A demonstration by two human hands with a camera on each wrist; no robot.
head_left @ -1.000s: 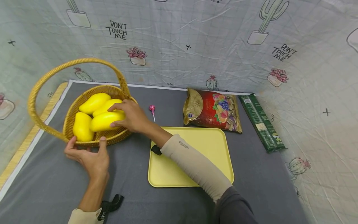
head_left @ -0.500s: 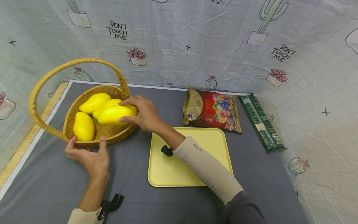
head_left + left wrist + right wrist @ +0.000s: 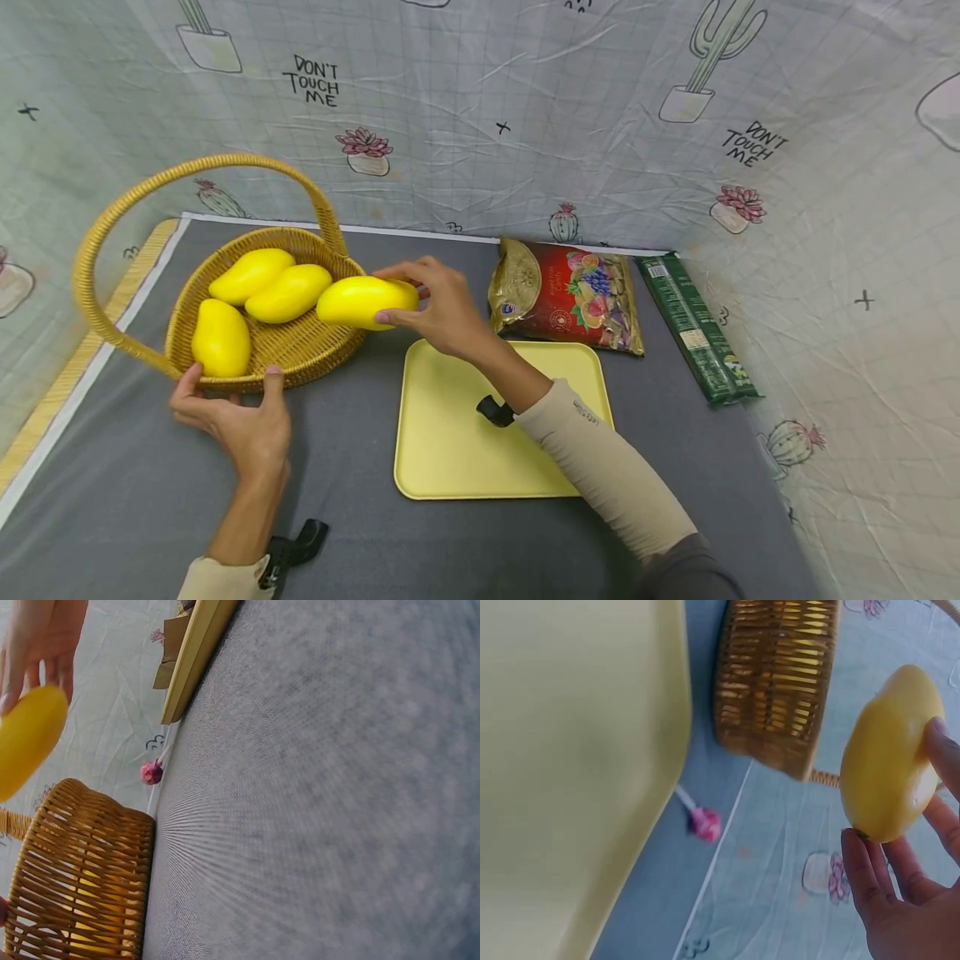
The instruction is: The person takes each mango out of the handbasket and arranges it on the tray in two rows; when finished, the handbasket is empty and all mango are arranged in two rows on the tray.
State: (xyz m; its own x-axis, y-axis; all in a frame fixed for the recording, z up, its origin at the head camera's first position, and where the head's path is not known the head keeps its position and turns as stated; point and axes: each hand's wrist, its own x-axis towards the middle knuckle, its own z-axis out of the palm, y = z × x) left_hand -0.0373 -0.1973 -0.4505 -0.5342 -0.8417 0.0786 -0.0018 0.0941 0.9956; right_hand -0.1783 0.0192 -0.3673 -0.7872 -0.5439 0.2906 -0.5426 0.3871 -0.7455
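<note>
My right hand (image 3: 444,307) pinches a yellow mango (image 3: 360,302) between thumb and fingers, just past the right rim of the wicker basket (image 3: 330,367). In the right wrist view this mango (image 3: 891,754) is held up, and a gap shows between it and the basket (image 3: 769,682). Three more mangoes lie in the basket, among them one at its front left (image 3: 221,340). With thumb and fingers my left hand (image 3: 243,421) holds the basket's front rim. The left wrist view shows the raised mango (image 3: 30,739) above the basket's woven side (image 3: 82,870).
A yellow tray (image 3: 450,450) lies under my right forearm. A pink lollipop (image 3: 703,823) sits between tray and basket, hidden in the head view. Behind the tray are a red and gold candy bag (image 3: 566,296) and, farther right, a green packet (image 3: 699,329). A printed cloth hangs behind.
My right hand has lifted the mango out of the basket and carried it right, past the rim. My left hand has stayed at the basket's front rim.
</note>
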